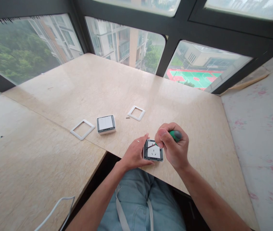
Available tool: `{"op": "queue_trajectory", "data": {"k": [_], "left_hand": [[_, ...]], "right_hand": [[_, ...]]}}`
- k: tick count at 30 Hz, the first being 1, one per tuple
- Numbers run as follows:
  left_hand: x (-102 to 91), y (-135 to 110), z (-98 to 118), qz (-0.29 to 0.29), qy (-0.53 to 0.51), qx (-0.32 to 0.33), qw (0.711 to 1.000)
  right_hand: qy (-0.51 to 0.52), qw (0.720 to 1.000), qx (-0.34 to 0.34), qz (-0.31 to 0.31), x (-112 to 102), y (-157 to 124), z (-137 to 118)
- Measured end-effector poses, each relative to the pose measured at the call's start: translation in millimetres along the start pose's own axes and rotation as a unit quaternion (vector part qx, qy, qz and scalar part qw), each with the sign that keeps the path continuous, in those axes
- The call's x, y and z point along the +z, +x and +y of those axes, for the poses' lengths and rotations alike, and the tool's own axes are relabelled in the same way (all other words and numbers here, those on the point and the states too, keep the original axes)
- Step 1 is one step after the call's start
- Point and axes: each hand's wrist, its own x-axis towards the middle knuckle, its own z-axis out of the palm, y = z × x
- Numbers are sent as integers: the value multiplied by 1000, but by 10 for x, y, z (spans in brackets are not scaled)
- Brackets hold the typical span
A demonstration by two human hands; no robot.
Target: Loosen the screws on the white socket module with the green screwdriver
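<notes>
A wall socket (pixel 154 153) with a white face and dark grey border lies near the front edge of the stone counter. My left hand (pixel 135 153) grips it from the left, thumb along the near side and fingers along the far side. In my right hand (pixel 173 144) is a screwdriver (pixel 175 136) with a green and grey handle, fingers wrapped round it. Its shaft slants down to the left, and the tip meets the socket's left border. Whether a screw sits under the tip is too small to tell.
On the counter (pixel 187 109) lie a white switch unit (pixel 106 124), a white frame (pixel 82 137) left of it, another white frame (pixel 139 119) farther back, and a small dark screw-like piece (pixel 127 117). A white cable (pixel 54 208) hangs at the lower left. Windows border the back; a papered wall (pixel 259 128) stands right.
</notes>
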Motion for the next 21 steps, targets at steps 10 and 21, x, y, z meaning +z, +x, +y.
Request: {"op": "queue_trajectory", "data": {"k": [10,21], "left_hand": [[-4,11,37,14,-26,-3,1000],[3,1,3,-1,16,-5,1000]], "right_hand": [[-130,989,-15,-73,165,47,-112],[-522,830,41,-192,24,249,-681]]}}
